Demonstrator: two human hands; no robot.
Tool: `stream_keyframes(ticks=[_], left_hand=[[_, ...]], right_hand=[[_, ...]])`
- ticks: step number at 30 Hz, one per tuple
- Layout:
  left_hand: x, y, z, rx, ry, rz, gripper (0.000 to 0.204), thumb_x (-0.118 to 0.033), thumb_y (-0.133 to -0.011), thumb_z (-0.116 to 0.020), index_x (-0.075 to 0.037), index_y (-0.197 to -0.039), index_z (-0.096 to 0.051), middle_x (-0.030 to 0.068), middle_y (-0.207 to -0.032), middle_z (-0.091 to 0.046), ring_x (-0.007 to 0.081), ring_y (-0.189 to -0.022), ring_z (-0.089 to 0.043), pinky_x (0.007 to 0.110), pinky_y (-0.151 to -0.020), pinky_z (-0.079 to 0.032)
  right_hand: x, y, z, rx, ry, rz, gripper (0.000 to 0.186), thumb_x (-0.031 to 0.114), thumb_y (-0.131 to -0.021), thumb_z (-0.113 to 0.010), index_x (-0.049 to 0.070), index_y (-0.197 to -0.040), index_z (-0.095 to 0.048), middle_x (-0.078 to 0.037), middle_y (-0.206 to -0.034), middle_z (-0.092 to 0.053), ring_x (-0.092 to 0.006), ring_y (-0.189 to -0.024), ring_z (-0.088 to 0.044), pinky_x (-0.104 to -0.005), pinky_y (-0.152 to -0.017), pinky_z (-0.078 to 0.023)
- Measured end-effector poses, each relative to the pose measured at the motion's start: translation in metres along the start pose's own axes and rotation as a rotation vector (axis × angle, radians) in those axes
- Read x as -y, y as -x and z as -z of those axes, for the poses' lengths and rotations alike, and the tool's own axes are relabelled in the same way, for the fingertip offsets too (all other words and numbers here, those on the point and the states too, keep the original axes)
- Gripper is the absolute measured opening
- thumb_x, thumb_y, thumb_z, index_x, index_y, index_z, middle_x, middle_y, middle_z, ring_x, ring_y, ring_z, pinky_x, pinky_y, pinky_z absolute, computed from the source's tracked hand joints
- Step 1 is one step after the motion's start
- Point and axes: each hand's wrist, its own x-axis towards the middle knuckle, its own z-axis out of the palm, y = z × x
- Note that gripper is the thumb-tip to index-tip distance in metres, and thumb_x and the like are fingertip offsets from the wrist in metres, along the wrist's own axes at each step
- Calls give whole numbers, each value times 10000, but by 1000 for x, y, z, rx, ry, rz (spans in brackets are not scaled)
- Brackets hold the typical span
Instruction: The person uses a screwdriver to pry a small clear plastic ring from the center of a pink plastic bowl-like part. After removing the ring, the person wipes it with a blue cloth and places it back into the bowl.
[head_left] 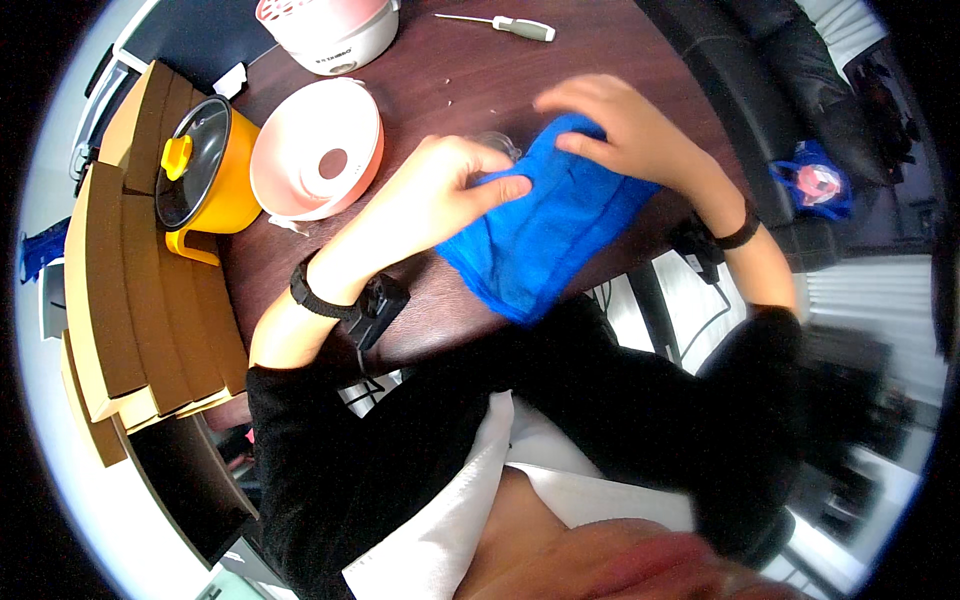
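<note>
A blue cloth (550, 220) hangs between my hands over the table's front edge. My left hand (450, 185) pinches its left side, the thumb lying on top of the fabric. My right hand (625, 130) is at its far right corner, with the cloth between thumb and fingers; those fingers are slightly blurred. Partly behind the cloth, a clear rounded object (497, 143) shows on the table, its kind hard to make out.
Left of my hands stand a pink bowl-shaped part (318, 150), a yellow pot (225, 180) with a dark lid, and stacked cardboard boxes (150, 290). A pink-and-white appliance (345, 45) and a screwdriver (522, 28) lie farther back. A black power adapter (378, 308) sits under my left wrist.
</note>
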Motion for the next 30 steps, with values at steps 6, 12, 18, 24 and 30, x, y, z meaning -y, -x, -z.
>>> stream_keyframes(ticks=[6, 12, 18, 24, 30], left_hand=[[-2, 3, -1, -91, -68, -15, 235, -191, -881, -578, 34, -826, -624, 9, -629, -584, 34, -620, -502, 241, -558, -434], [1, -1, -14, -97, -13, -30, 207, -169, -874, -570, 32, -876, -621, 71, -653, -612, 61, -590, -528, 261, -532, -439], [4, -3, -25, -261, -97, -185, 200, -147, -814, -608, 32, -901, -618, 214, -676, -573, 226, -557, -587, 323, -511, -425], [6, -2, -26, -73, 102, -1, 164, -83, -862, -524, 24, -963, -595, 149, -734, -609, 167, -658, -604, 275, -563, -489], [1, -1, -12, -81, 396, 24, 598, 49, -880, -415, -53, -1376, -98, 157, -986, -588, 163, -707, -605, 278, -618, -539]], right_hand=[[-1, 0, -15, -42, -131, -159, 200, 221, -841, -545, 29, -848, -600, -154, -808, -609, -338, -751, -581, -399, -657, -460], [31, -7, -30, -335, -31, -297, 149, 164, -827, -574, 17, -841, -589, -150, -774, -610, -322, -690, -597, -376, -599, -467], [58, -5, -47, -394, -498, -551, 199, 188, -858, -563, 1, -926, -571, -159, -835, -599, -285, -775, -590, -349, -689, -453], [57, 9, -54, -258, -425, -415, 323, 208, -837, -579, -19, -1053, -499, -167, -954, -522, -295, -914, -509, -365, -807, -399], [48, 25, -59, -158, -447, -398, 278, 98, -813, -547, -34, -1050, -487, -166, -945, -516, -313, -892, -511, -365, -797, -402]])
